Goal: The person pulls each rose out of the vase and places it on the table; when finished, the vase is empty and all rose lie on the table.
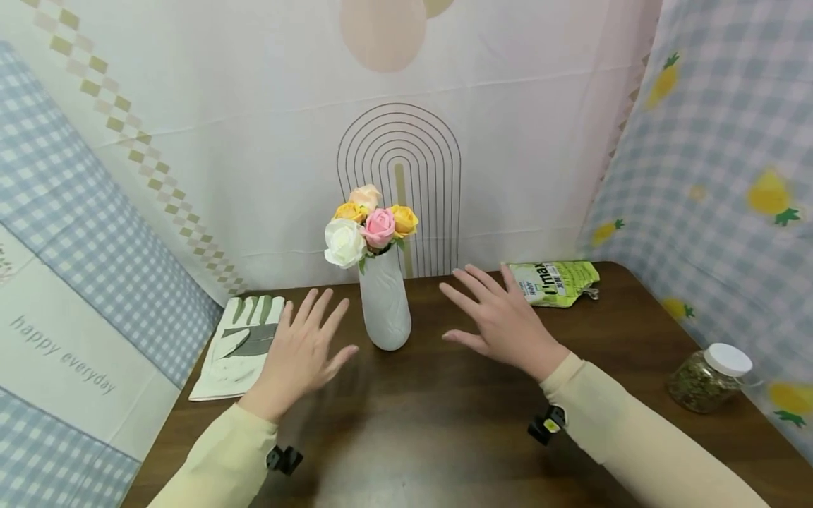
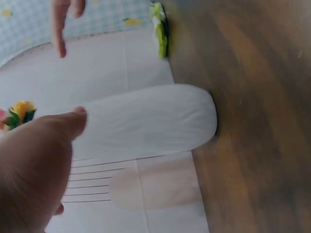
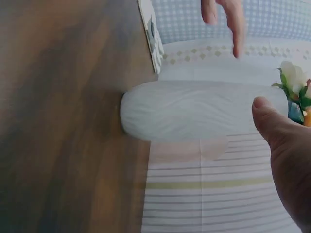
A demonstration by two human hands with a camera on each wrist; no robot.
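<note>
A white vase [image 1: 386, 303] stands upright at the back middle of the table, holding artificial roses [image 1: 380, 227] in white, pink, yellow and peach. To its left, my left hand [image 1: 305, 349] hovers with fingers spread, apart from the vase. On the other side my right hand [image 1: 502, 321] is held out with its fingers extended, also apart from it. Both wrist views show the vase [image 2: 150, 119] lying sideways in the picture, with a thumb [image 3: 272, 119] in front of its upper part. Neither hand holds anything.
White work gloves [image 1: 222, 377] with grey and green patches lie at the left. A green pouch [image 1: 565, 282] with a clip rests at the back right. A lidded jar [image 1: 701, 384] of dried herbs stands near the right edge. Printed cloth [image 1: 286, 176] hangs around the table.
</note>
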